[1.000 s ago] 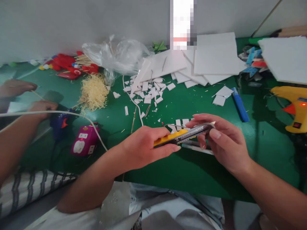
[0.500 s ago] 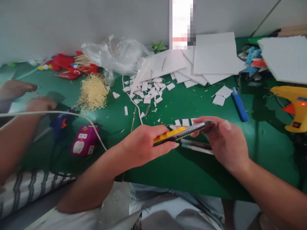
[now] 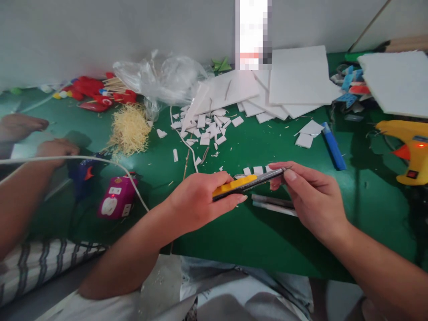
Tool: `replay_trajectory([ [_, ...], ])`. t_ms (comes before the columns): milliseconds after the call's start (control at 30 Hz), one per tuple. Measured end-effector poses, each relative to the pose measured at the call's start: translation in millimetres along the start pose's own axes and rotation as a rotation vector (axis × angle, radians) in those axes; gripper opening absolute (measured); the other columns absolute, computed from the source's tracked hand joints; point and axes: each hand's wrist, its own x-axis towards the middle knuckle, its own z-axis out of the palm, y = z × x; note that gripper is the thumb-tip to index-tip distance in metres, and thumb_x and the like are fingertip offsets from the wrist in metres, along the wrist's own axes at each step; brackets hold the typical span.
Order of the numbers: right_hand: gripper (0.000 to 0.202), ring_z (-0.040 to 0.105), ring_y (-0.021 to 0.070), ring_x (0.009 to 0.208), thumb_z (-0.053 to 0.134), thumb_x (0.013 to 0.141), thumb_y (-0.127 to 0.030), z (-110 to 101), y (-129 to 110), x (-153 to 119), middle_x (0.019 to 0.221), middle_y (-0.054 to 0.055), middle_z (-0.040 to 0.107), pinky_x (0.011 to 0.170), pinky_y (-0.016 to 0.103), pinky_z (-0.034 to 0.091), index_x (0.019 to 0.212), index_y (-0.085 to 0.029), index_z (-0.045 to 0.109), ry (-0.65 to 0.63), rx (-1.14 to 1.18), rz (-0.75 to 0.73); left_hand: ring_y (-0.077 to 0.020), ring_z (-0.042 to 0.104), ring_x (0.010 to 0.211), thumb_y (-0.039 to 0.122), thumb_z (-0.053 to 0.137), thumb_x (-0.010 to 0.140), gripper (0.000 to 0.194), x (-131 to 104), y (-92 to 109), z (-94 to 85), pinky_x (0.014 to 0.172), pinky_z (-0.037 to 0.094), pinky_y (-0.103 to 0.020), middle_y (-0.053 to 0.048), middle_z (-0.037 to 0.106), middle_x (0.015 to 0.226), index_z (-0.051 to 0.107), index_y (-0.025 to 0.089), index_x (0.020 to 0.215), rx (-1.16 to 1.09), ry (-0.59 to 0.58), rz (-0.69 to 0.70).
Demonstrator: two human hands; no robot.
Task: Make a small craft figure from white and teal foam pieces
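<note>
My left hand (image 3: 197,200) is closed around the yellow and black body of a utility knife (image 3: 236,186), which points to the right and slightly upward over the table. At the knife's metal front end, the thumb and fingers of my right hand (image 3: 314,196) pinch the tip. Something thin and dark pokes out by that thumb, too small to name. Below the knife lie slim, pen-like sticks (image 3: 270,204), partly hidden by my right hand. A few small white foam pieces (image 3: 258,170) rest just behind the knife.
White foam scraps (image 3: 210,127) and foam boards (image 3: 297,76) lie at the back. A blue marker-like stick (image 3: 334,146) and a yellow glue gun (image 3: 413,151) are on the right. Leftward are a purple power adapter (image 3: 117,197), a white cord (image 3: 100,159), straw-like shreds (image 3: 130,129) and another person's hands (image 3: 56,148).
The thumb of my right hand has come down onto the knife's tip, where the fingers were looser before. The other person's hands have shifted slightly.
</note>
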Motion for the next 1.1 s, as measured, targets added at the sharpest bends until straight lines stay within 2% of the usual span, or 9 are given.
replay_trajectory([
  [200, 0.010, 0.064, 0.0089, 0.059, 0.080, 0.083, -0.036, 5.8, -2.2, 1.7, 0.068, -0.003, 0.072, 0.062, 0.024, 0.059, 0.091, -0.032, 0.084, 0.029, 0.110, 0.027, -0.0071, 0.037, 0.053, 0.039, 0.060, 0.089, 0.026, 0.3, -0.5, 0.9, 0.053, 0.029, -0.021, 0.008, 0.045, 0.061, 0.053, 0.019, 0.075, 0.008, 0.023, -0.017],
  [400, 0.017, 0.068, 0.0090, 0.060, 0.081, 0.081, -0.027, 6.1, -0.7, 3.6, 0.071, -0.005, 0.075, 0.061, 0.023, 0.063, 0.098, -0.032, 0.082, 0.057, 0.154, -0.005, -0.0071, 0.035, 0.051, 0.037, 0.059, 0.091, 0.026, 0.1, -0.2, 0.8, 0.051, 0.028, -0.022, 0.009, 0.041, 0.057, 0.052, 0.019, 0.073, 0.021, 0.027, -0.009],
  [533, 0.025, 0.072, 0.0106, 0.059, 0.085, 0.078, -0.029, 6.8, -3.3, 4.9, 0.069, -0.005, 0.077, 0.059, 0.022, 0.064, 0.102, -0.031, 0.079, 0.069, 0.187, 0.006, -0.0070, 0.036, 0.051, 0.037, 0.058, 0.091, 0.025, 0.1, -0.8, 1.6, 0.052, 0.028, -0.022, 0.008, 0.043, 0.058, 0.053, 0.019, 0.074, 0.022, 0.033, -0.010],
  [633, 0.017, 0.075, 0.0124, 0.061, 0.088, 0.075, -0.034, 7.9, -4.8, 5.6, 0.069, -0.003, 0.078, 0.060, 0.021, 0.065, 0.085, -0.027, 0.076, 0.115, 0.205, 0.012, -0.0071, 0.037, 0.052, 0.038, 0.058, 0.090, 0.024, 0.9, -0.9, 2.7, 0.053, 0.030, -0.022, 0.008, 0.045, 0.059, 0.055, 0.019, 0.076, 0.026, 0.037, -0.026],
  [700, 0.020, 0.076, 0.0134, 0.063, 0.090, 0.073, -0.036, 8.3, -4.6, 5.5, 0.069, -0.002, 0.078, 0.061, 0.021, 0.065, 0.077, -0.024, 0.073, 0.122, 0.202, 0.024, -0.0071, 0.037, 0.052, 0.039, 0.058, 0.090, 0.024, 1.2, -1.0, 3.2, 0.053, 0.029, -0.022, 0.008, 0.046, 0.059, 0.055, 0.019, 0.076, 0.026, 0.045, -0.037],
  [867, 0.023, 0.076, 0.0138, 0.065, 0.089, 0.075, -0.040, 8.7, -4.2, 4.8, 0.072, -0.001, 0.078, 0.064, 0.023, 0.066, 0.076, -0.024, 0.072, 0.098, 0.191, 0.062, -0.0070, 0.038, 0.052, 0.040, 0.058, 0.089, 0.024, 0.6, -1.2, 3.3, 0.054, 0.030, -0.022, 0.008, 0.047, 0.060, 0.056, 0.019, 0.078, 0.019, 0.049, -0.055],
  [1100, 0.024, 0.076, 0.0115, 0.070, 0.088, 0.076, -0.040, 7.5, -4.2, 6.1, 0.077, -0.004, 0.077, 0.071, 0.022, 0.065, 0.073, -0.025, 0.070, 0.042, 0.188, 0.003, -0.0071, 0.037, 0.052, 0.042, 0.056, 0.088, 0.026, 2.5, -1.1, 3.9, 0.055, 0.029, -0.023, 0.008, 0.046, 0.060, 0.055, 0.019, 0.076, 0.017, 0.043, -0.066],
])
